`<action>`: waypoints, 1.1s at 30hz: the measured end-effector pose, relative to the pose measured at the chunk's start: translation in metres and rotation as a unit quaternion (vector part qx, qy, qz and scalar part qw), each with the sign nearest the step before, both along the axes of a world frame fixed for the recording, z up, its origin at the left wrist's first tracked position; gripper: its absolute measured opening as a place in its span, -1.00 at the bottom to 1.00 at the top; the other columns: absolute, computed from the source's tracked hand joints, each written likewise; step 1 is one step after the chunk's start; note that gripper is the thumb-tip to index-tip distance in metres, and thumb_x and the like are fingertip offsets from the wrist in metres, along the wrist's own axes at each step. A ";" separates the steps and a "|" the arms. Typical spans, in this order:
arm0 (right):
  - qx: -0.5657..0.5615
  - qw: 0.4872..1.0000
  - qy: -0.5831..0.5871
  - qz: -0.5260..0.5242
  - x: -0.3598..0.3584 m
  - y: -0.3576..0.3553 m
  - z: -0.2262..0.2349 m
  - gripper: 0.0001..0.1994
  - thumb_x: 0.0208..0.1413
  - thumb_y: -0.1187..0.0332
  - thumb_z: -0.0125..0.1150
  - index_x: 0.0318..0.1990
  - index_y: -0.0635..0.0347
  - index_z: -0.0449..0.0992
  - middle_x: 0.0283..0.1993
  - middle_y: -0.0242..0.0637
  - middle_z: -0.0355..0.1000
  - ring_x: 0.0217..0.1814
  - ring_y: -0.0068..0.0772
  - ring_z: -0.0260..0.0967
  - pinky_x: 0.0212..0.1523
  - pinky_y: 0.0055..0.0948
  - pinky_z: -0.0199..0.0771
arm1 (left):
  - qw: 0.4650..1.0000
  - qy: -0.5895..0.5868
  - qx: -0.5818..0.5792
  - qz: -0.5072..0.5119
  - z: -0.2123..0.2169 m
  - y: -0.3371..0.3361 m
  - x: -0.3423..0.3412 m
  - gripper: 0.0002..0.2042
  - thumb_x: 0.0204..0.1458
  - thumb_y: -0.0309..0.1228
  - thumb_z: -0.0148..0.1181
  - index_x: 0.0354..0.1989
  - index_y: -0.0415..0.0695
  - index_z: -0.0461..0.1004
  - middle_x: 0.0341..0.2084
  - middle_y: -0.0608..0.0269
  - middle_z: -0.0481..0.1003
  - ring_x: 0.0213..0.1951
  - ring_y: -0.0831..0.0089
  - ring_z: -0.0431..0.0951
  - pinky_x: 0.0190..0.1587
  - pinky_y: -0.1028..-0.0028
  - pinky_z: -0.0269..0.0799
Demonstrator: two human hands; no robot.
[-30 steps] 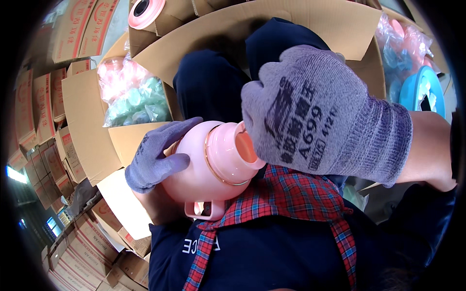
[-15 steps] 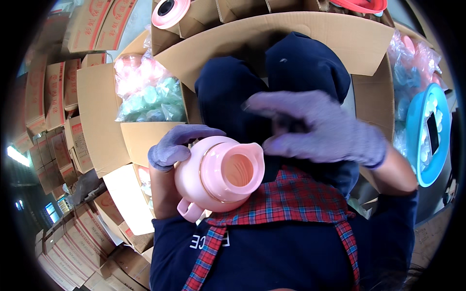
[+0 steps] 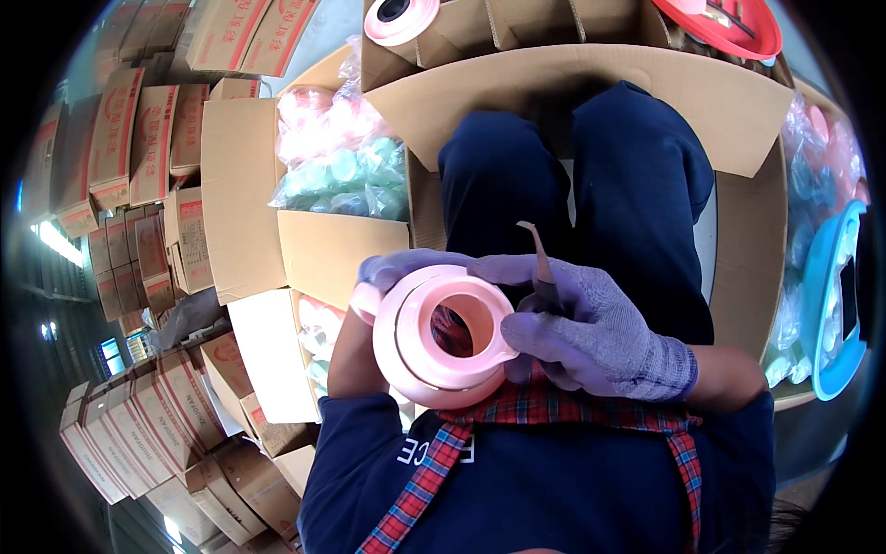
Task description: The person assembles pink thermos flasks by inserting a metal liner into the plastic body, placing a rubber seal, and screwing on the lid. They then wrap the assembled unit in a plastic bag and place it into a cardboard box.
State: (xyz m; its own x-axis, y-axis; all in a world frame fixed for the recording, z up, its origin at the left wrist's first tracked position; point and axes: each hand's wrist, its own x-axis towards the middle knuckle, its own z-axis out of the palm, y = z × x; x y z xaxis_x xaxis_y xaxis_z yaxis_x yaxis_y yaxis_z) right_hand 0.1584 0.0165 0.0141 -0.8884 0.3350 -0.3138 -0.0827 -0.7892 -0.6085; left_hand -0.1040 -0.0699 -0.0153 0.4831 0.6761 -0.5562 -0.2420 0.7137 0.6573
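A pink jug-shaped vacuum flask shell (image 3: 406,346) is held above my lap, its round mouth facing up. Plaid cloth shows through the opening, so the bottom looks open. My left hand (image 3: 406,263), in a grey-purple knit glove, is closed around the far side of the shell, near its handle (image 3: 366,303); most of its fingers are hidden. My right hand (image 3: 600,328), gloved alike, grips dark tweezers (image 3: 545,284) whose bent tip points away from me. Its thumb and forefinger reach the shell's rim at the spout.
A divided carton (image 3: 535,23) lies beyond my knees, with a pink ring-shaped part (image 3: 402,18) and a red tray (image 3: 729,32) on it. Bagged pink and green parts (image 3: 341,171) fill a box at left. A blue tray (image 3: 835,305) sits at right. Stacked cartons (image 3: 138,406) stand far left.
The shell has turned, its handle swinging from lower left to upper left and its mouth tipping upward. My right hand has come in to the rim, and the tweezers now show clearly.
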 end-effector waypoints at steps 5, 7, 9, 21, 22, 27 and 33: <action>0.026 0.999 -0.001 0.032 0.003 -0.003 -0.005 -0.59 0.26 0.35 0.05 0.23 0.24 0.29 -0.33 -0.39 0.46 -0.41 -0.74 0.43 -0.47 -0.70 0.36 | 0.998 -0.007 -0.052 0.032 -0.005 -0.004 0.004 -0.15 -0.19 0.03 0.26 0.17 -0.46 0.29 0.03 -0.03 0.47 0.04 0.34 0.49 0.15 0.46 0.34; 0.025 0.999 0.006 0.027 0.005 -0.005 -0.006 -0.59 0.27 0.35 0.05 0.24 0.25 0.29 -0.31 -0.37 0.47 -0.39 -0.73 0.45 -0.48 -0.70 0.35 | 0.997 -0.007 -0.064 0.039 -0.007 -0.002 0.004 -0.17 -0.18 0.00 0.26 0.17 -0.45 0.30 0.03 -0.01 0.47 0.04 0.36 0.49 0.15 0.47 0.34; 0.012 1.000 0.015 0.000 0.002 -0.009 -0.005 -0.52 0.25 0.35 0.08 0.28 0.27 0.21 -0.35 -0.29 0.50 -0.44 -0.68 0.45 -0.61 -0.75 0.27 | 0.996 -0.004 -0.073 0.047 -0.008 -0.001 0.004 -0.20 -0.17 -0.03 0.26 0.17 -0.45 0.30 0.03 0.00 0.48 0.04 0.38 0.49 0.16 0.48 0.34; 0.492 0.867 -0.065 -0.050 -0.003 0.011 -0.046 -0.66 0.11 0.37 0.20 0.05 0.21 0.45 -0.32 -0.22 0.52 -0.38 -0.33 0.52 -0.35 -0.40 0.48 | 0.950 0.287 0.086 0.093 0.052 0.011 0.038 -0.39 -0.10 -0.16 0.17 0.08 -0.38 0.40 0.02 -0.03 0.49 0.04 0.23 0.49 0.17 0.36 0.32; 0.557 0.824 -0.074 -0.064 -0.009 0.015 -0.057 -0.65 0.08 0.38 0.23 0.04 0.20 0.46 -0.32 -0.22 0.52 -0.39 -0.30 0.51 -0.37 -0.39 0.47 | 0.922 0.348 0.137 0.099 0.057 0.007 0.047 -0.46 -0.03 -0.18 0.11 0.04 -0.39 0.42 0.01 -0.06 0.48 0.03 0.18 0.50 0.15 0.32 0.34; 0.611 0.762 -0.056 -0.208 0.006 0.041 -0.038 -0.68 0.04 0.41 0.30 -0.03 0.22 0.47 -0.29 -0.19 0.52 -0.34 -0.13 0.50 -0.30 -0.35 0.50 | 0.814 0.493 0.231 0.204 0.033 -0.030 -0.056 -0.50 0.29 -0.14 -0.15 0.16 -0.34 0.35 -0.07 0.03 0.51 -0.02 0.27 0.50 0.11 0.33 0.38; 0.671 0.718 0.039 -0.181 0.011 0.030 -0.041 -0.48 0.02 0.32 0.23 0.19 0.11 0.32 -0.14 -0.11 0.41 -0.17 -0.07 0.47 -0.21 -0.24 0.50 | 0.880 0.269 0.246 0.305 -0.010 -0.038 -0.032 -0.24 0.24 0.22 -0.49 0.30 -0.24 0.13 0.22 -0.02 0.26 0.25 0.18 0.26 0.31 0.19 0.09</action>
